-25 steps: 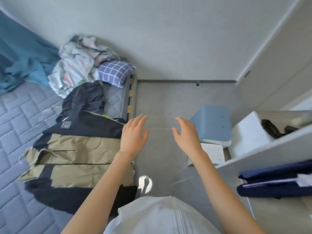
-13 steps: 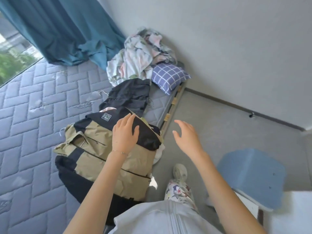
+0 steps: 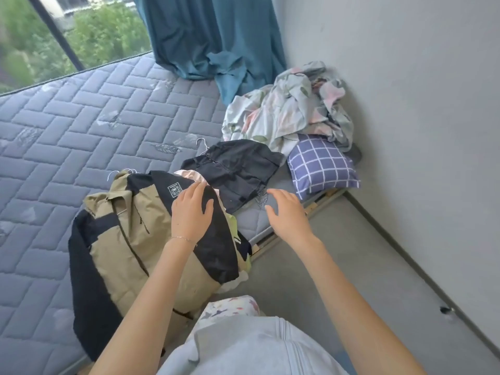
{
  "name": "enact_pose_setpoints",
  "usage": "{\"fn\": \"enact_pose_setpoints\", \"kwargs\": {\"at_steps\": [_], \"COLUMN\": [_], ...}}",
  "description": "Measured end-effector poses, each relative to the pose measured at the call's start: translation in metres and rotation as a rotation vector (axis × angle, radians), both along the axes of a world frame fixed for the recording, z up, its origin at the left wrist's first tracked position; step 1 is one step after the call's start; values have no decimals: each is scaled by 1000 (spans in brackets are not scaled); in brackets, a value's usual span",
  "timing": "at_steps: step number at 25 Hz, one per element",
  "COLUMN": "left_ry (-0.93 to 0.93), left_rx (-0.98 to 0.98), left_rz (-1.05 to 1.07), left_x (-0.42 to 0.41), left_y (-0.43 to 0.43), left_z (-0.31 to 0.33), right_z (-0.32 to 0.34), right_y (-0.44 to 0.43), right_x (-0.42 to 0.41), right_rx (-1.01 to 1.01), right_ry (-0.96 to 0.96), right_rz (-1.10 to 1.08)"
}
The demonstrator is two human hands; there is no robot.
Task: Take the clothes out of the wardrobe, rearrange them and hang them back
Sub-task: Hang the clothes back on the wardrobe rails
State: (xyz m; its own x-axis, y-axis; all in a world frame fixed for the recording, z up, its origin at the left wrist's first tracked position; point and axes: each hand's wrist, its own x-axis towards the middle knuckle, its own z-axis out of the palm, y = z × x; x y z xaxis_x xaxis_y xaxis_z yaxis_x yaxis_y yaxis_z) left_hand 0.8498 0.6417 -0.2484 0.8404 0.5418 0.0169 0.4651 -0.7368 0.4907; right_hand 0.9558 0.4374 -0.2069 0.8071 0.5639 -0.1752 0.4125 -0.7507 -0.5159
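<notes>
A tan and black jacket lies on top of a pile of clothes at the near edge of the bare mattress, with wire hanger hooks showing at its collar. Beyond it lies a black garment on a hanger. My left hand is over the jacket's black shoulder, fingers straight, holding nothing. My right hand hovers above the mattress edge to the right of the pile, fingers loosely spread and empty. The wardrobe is out of view.
A crumpled floral sheet and a blue checked pillow sit in the bed's far corner against the grey wall. A teal curtain hangs by the window. Grey floor runs along the bed's right side.
My view has swung left from the wardrobe shelves and blue stool to the bed and window. Both hands have moved over the clothes pile, the left one down onto the jacket's shoulder.
</notes>
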Motion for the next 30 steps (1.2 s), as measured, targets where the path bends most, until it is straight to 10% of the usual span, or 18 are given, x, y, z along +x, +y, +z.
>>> {"fn": "enact_pose_setpoints", "kwargs": {"at_steps": [18, 24, 30], "left_ry": [-55, -132, 67], "left_rx": [-145, -368, -139], "left_rz": [416, 642, 522], "left_x": [209, 273, 294], "left_y": [78, 128, 182], "left_z": [-83, -232, -398], "right_z": [-92, -250, -421], "right_y": [146, 239, 312], "right_x": [274, 350, 391], "right_rx": [22, 39, -101], "right_ry": [131, 295, 70], "right_rz": [273, 317, 512]}}
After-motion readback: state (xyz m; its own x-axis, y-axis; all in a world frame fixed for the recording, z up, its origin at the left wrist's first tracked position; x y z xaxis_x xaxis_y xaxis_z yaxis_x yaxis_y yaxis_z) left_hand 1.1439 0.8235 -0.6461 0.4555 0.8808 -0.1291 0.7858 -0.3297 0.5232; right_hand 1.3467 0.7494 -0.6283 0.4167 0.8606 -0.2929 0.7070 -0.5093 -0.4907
